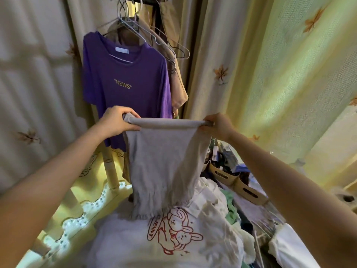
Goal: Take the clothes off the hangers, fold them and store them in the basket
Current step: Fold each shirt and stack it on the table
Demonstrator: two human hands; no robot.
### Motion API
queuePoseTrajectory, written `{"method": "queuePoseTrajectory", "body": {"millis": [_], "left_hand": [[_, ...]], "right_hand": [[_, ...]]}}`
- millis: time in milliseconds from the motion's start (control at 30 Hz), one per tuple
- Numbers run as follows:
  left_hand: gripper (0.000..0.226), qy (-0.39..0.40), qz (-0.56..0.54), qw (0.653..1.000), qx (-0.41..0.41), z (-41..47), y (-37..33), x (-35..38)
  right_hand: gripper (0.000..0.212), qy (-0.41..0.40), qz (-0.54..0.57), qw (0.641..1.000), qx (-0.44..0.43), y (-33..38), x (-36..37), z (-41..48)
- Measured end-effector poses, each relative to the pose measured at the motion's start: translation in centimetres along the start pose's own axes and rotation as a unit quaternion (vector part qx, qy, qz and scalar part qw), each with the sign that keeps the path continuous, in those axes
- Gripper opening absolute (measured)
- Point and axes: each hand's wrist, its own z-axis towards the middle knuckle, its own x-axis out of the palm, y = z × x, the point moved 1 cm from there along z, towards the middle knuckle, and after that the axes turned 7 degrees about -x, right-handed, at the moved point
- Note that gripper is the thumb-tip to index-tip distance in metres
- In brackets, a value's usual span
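Note:
I hold a grey garment point(164, 163) stretched out in front of me by its top edge. My left hand point(116, 119) grips its left corner and my right hand point(218, 125) grips its right corner. It hangs down and its ruffled hem touches a white shirt with a red rabbit print point(170, 235) lying below. Behind it a purple T-shirt marked "NEWS" point(125, 82) hangs on a wire hanger point(123, 26). A beige garment point(178, 88) hangs behind the purple one. I cannot make out a clothes basket for certain.
Several bare wire hangers point(173, 49) hang from the rail at the top. Curtains with leaf prints point(270, 74) close in both sides. Cardboard boxes point(237, 180) with clutter stand at the right, beside a heap of mixed clothes point(231, 207). A yellow bed frame point(85, 200) runs along the lower left.

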Motion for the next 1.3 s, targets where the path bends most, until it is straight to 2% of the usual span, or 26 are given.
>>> {"method": "queuePoseTrajectory", "body": {"millis": [67, 133, 233, 333, 400, 467, 533, 633, 700, 767, 800, 833, 867, 900, 933, 967, 1000, 1100, 1167, 1200, 1300], "left_hand": [[0.034, -0.065, 0.000, 0.997, 0.034, 0.1, -0.1, -1.4], [0.036, -0.069, -0.046, 0.995, 0.063, -0.2, -0.4, -3.1], [0.035, 0.030, -0.115, 0.991, 0.062, -1.8, -0.4, -4.5], [0.039, 0.204, -0.088, 0.974, 0.036, -4.3, 1.5, -2.9], [0.036, 0.334, -0.029, 0.942, 0.001, -6.6, 3.6, 0.1], [0.027, 0.455, 0.031, 0.890, -0.014, -9.1, 5.5, 3.8], [0.026, 0.555, 0.045, 0.830, -0.046, -11.7, 7.1, 7.3], [0.025, 0.650, 0.058, 0.753, -0.083, -14.5, 8.7, 10.8], [0.019, 0.683, 0.038, 0.722, -0.103, -14.8, 9.6, 11.7], [0.014, 0.673, -0.010, 0.727, -0.138, -14.3, 10.8, 11.8], [0.014, 0.638, -0.039, 0.754, -0.152, -13.6, 11.5, 11.9], [0.014, 0.571, -0.072, 0.800, -0.168, -12.9, 12.3, 12.1], [0.016, 0.478, -0.111, 0.849, -0.196, -12.2, 13.1, 12.5], [0.023, 0.371, -0.160, 0.884, -0.237, -11.6, 13.7, 13.0], [0.035, 0.283, -0.212, 0.893, -0.277, -11.4, 14.2, 13.7], [0.048, 0.238, -0.247, 0.890, -0.302, -11.5, 14.3, 14.3], [0.057, 0.229, -0.255, 0.885, -0.315, -11.9, 14.4, 15.1], [0.068, 0.274, -0.192, 0.863, -0.378, -14.3, 15.1, 17.7], [0.065, 0.288, -0.185, 0.838, -0.425, -15.7, 15.5, 18.7], [0.061, 0.293, -0.198, 0.825, -0.440, -16.1, 15.6, 18.9], [0.060, 0.289, -0.276, 0.767, -0.502, -16.1, 15.2, 19.3]], "right_hand": [[0.011, -0.056, 0.088, 0.994, -0.016, 0.3, -1.0, 0.2], [0.009, -0.069, 0.203, 0.976, -0.042, 0.8, -2.0, -0.2], [0.010, -0.020, 0.337, 0.939, -0.061, 1.3, -2.3, -2.0], [0.010, 0.132, 0.341, 0.929, -0.056, 0.9, -0.4, -5.5], [0.016, 0.259, 0.335, 0.905, -0.043, 0.4, 2.4, -8.5], [0.014, 0.371, 0.322, 0.871, -0.013, 0.1, 6.3, -11.7], [0.013, 0.454, 0.311, 0.835, 0.028, -0.4, 10.0, -14.5], [0.016, 0.530, 0.341, 0.771, 0.091, -0.8, 13.6, -17.0], [0.016, 0.537, 0.375, 0.745, 0.128, -1.3, 14.8, -17.2], [0.029, 0.494, 0.379, 0.763, 0.175, -2.0, 15.7, -16.5], [0.041, 0.446, 0.381, 0.781, 0.214, -2.4, 16.1, -15.8], [0.046, 0.383, 0.385, 0.800, 0.254, -2.8, 16.6, -15.1], [0.040, 0.305, 0.397, 0.816, 0.289, -2.9, 17.2, -14.6], [0.034, 0.218, 0.411, 0.825, 0.321, -3.2, 17.9, -14.1], [0.030, 0.138, 0.420, 0.823, 0.356, -3.4, 18.7, -14.0], [0.032, 0.083, 0.419, 0.815, 0.391, -3.7, 19.5, -14.1], [0.036, 0.064, 0.405, 0.809, 0.422, -3.7, 20.3, -14.6], [0.048, 0.143, 0.305, 0.821, 0.460, -3.4, 22.5, -16.6], [0.053, 0.161, 0.266, 0.822, 0.478, -3.0, 23.4, -17.2], [0.060, 0.169, 0.273, 0.808, 0.495, -2.7, 23.6, -17.2], [0.081, 0.181, 0.332, 0.733, 0.565, -1.7, 24.0, -16.9]]}}
